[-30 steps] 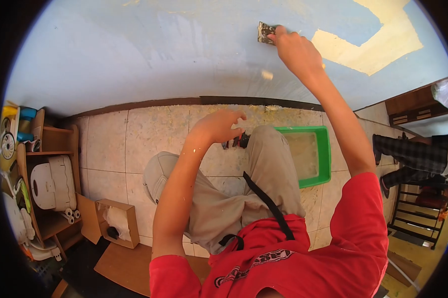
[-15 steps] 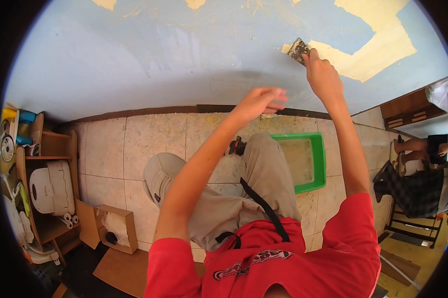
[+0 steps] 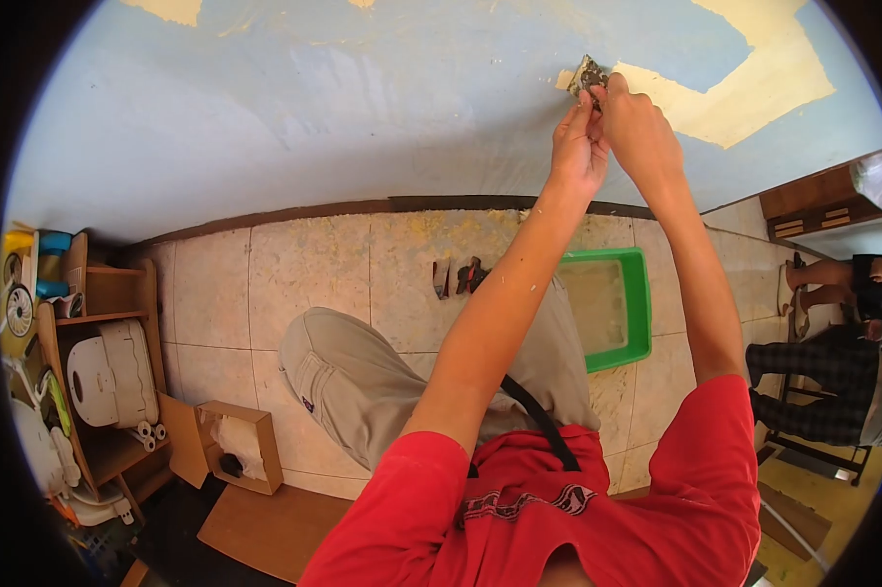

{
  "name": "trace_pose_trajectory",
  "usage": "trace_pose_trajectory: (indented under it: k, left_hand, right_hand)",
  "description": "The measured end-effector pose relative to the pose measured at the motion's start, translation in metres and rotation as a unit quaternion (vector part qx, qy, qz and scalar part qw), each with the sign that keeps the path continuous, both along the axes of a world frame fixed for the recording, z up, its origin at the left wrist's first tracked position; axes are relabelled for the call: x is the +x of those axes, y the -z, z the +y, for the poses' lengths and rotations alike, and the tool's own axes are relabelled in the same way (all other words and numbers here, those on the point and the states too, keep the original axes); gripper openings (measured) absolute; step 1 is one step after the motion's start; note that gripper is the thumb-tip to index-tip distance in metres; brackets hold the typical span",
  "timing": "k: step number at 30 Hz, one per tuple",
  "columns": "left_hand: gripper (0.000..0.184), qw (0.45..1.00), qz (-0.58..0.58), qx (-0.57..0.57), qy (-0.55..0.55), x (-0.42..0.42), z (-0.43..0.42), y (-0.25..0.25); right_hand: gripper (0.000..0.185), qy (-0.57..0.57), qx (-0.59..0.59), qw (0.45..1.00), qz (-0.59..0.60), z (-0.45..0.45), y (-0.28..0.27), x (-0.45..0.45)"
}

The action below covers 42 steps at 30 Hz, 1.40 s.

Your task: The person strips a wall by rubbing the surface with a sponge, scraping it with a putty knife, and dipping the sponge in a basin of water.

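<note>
A paint-crusted scraper point(image 3: 587, 73) with a flat blade rests at the blue wall point(image 3: 412, 108), beside a small bare cream spot. My right hand point(image 3: 641, 132) is closed around its handle. Close against it, my left hand point(image 3: 580, 152) has its thumb and fingertips on the lower part of the scraper. Cream patches point(image 3: 773, 83) with ragged edges show where the blue paint is gone, to the right of both hands. The handle is mostly hidden by my fingers.
A green tray point(image 3: 639, 313) stands on the tiled floor near my knee. Dark-and-red tools point(image 3: 472, 276) lie beside it among paint flakes. Wooden shelves point(image 3: 118, 391) and an open cardboard box point(image 3: 250, 450) are at left. Two people point(image 3: 822, 367) are at far right.
My left hand has moved up and right from mid-air to the scraper, and its fingers have closed on it. The right hand still grips the scraper at nearly the same place.
</note>
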<state>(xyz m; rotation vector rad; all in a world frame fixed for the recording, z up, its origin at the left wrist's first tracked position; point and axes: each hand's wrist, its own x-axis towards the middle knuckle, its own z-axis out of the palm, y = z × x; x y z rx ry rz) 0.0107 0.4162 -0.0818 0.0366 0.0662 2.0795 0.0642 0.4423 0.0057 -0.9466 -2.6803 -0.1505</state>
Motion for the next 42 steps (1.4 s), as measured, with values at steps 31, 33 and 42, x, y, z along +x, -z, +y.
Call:
trace_pose_trajectory:
  k: [31,33,42]
  left_hand:
    - [0.025,0.985,-0.057,0.148,-0.073,-0.018,0.003,0.007]
    - [0.023,0.989,-0.063,0.110,-0.076,-0.019,-0.004,-0.001]
    - [0.029,0.985,0.072,0.050,-0.149,-0.083,-0.052,0.030]
  right_hand:
    - [0.038,-0.059,0.086,0.994,0.004,-0.021,-0.011,-0.033]
    - [0.036,-0.059,0.073,0.996,-0.002,-0.022,-0.013,-0.033]
    - [0.032,-0.098,-0.032,0.993,0.060,-0.068,0.007,-0.088]
